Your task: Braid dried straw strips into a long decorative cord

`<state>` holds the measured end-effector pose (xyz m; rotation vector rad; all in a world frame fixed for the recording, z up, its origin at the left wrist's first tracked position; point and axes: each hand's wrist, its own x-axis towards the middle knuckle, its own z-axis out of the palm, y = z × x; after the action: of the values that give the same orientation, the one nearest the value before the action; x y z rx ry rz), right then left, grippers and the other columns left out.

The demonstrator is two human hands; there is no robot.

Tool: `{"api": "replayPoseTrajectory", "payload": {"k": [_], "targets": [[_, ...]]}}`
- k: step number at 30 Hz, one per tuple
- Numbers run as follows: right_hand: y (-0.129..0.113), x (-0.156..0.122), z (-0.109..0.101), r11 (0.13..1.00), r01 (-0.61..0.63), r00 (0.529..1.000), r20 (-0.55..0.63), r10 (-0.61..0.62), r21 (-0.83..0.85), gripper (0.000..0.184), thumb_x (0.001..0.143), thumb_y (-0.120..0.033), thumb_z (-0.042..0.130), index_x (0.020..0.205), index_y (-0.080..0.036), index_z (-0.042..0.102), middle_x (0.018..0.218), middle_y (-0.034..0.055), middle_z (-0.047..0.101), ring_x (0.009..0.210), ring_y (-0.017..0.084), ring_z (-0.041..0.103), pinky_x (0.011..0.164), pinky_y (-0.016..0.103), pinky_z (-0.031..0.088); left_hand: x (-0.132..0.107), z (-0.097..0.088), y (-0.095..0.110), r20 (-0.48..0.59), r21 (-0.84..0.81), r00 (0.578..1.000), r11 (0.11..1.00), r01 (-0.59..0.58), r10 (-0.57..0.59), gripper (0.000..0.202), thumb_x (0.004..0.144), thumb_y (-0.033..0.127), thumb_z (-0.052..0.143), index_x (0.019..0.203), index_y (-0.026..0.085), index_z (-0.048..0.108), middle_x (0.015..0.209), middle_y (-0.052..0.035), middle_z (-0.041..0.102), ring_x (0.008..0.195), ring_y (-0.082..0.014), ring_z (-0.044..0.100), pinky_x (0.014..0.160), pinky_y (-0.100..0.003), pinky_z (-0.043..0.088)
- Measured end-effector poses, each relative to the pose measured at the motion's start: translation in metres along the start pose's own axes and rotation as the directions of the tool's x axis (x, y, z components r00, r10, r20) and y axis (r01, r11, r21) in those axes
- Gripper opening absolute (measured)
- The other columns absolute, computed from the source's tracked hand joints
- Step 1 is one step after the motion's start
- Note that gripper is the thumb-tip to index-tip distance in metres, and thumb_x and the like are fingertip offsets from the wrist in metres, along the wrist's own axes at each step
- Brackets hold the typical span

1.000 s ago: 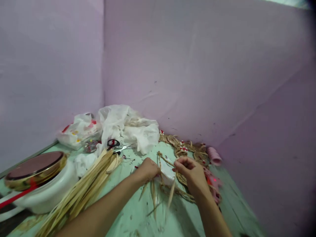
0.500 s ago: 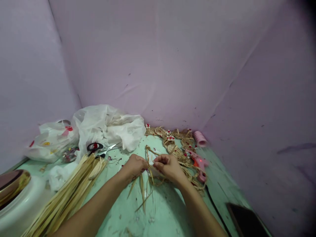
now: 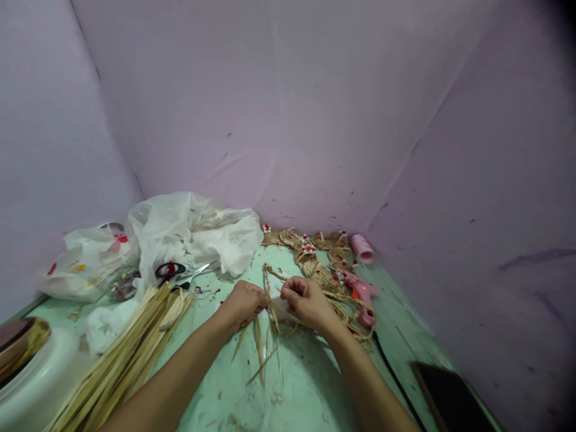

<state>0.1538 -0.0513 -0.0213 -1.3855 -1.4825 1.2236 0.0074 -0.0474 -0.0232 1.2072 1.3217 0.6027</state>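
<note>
My left hand (image 3: 244, 305) pinches a thin braid (image 3: 267, 278) of dried straw-coloured leaf strips, whose upper part stands above the fingers. Loose strip ends (image 3: 259, 345) hang below it toward the table. Just to the right, my right hand (image 3: 306, 302) is closed, thumb against fingertips, close beside the braid; what it holds is too small to make out. Behind the right hand lie more braided cords (image 3: 348, 312) and woven straw pieces (image 3: 315, 264) with red and white beads.
At left are a bundle of dried leaf strips (image 3: 130, 354), black-handled scissors (image 3: 184, 277), plastic bags (image 3: 193, 231) and a white round container (image 3: 49, 372). A pink glue gun (image 3: 365, 294) with a cord, a pink thread spool (image 3: 362, 249) and a dark phone-like slab (image 3: 450, 396) lie at right.
The right hand's fingers have shifted slightly beside the braid. My left hand keeps its pinch. The whole view has moved a little, with the surroundings sliding left.
</note>
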Motion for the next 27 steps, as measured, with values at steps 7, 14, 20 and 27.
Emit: {"api": "replayPoseTrajectory", "payload": {"k": [7, 14, 20, 27], "targets": [[0.0, 0.0, 0.001, 0.981, -0.116, 0.991, -0.043, 0.124, 0.158, 0.01, 0.062, -0.02, 0.051, 0.065, -0.012, 0.056, 0.049, -0.0047, 0.046, 0.039, 0.004, 0.031, 0.041, 0.019, 0.021, -0.001, 0.0, 0.0, -0.002, 0.014, 1.0, 1.0, 0.008, -0.008, 0.021, 0.062, 0.022, 0.046, 0.045, 0.018, 0.035, 0.033, 0.0084, 0.025, 0.026, -0.0033, 0.016, 0.031, -0.02, 0.009], [-0.005, -0.004, 0.01, 0.941, -0.204, 0.979, 0.044, 0.199, 0.271, 0.012, 0.053, -0.022, 0.059, 0.057, -0.012, 0.053, 0.041, -0.0058, 0.044, 0.037, 0.003, 0.03, 0.04, 0.019, 0.02, 0.002, -0.001, -0.001, -0.002, -0.023, 1.0, 1.0, -0.003, 0.003, 0.022, 0.06, 0.023, 0.048, 0.043, 0.018, 0.034, 0.032, 0.0084, 0.025, 0.026, -0.0035, 0.017, 0.031, -0.02, 0.009], [0.008, 0.002, 0.018, 0.972, -0.207, 0.977, -0.028, 0.212, 0.112, 0.004, 0.055, -0.014, 0.053, 0.052, -0.013, 0.051, 0.04, -0.0054, 0.043, 0.036, 0.004, 0.033, 0.04, 0.018, 0.025, 0.0, -0.001, 0.001, 0.003, -0.065, 1.0, 0.998, 0.001, 0.0, 0.018, 0.059, 0.021, 0.048, 0.045, 0.018, 0.038, 0.031, 0.0084, 0.027, 0.025, -0.0038, 0.017, 0.03, -0.02, 0.009], [0.021, 0.006, 0.017, 0.984, -0.126, 0.991, -0.069, 0.118, -0.128, 0.013, 0.063, -0.02, 0.05, 0.066, -0.013, 0.06, 0.046, -0.0019, 0.053, 0.04, 0.008, 0.044, 0.043, 0.019, 0.031, 0.003, -0.002, -0.002, 0.019, -0.087, 0.999, 0.996, -0.025, 0.027, 0.018, 0.057, 0.023, 0.049, 0.044, 0.017, 0.038, 0.031, 0.0087, 0.026, 0.025, -0.003, 0.016, 0.028, -0.019, 0.008]]}}
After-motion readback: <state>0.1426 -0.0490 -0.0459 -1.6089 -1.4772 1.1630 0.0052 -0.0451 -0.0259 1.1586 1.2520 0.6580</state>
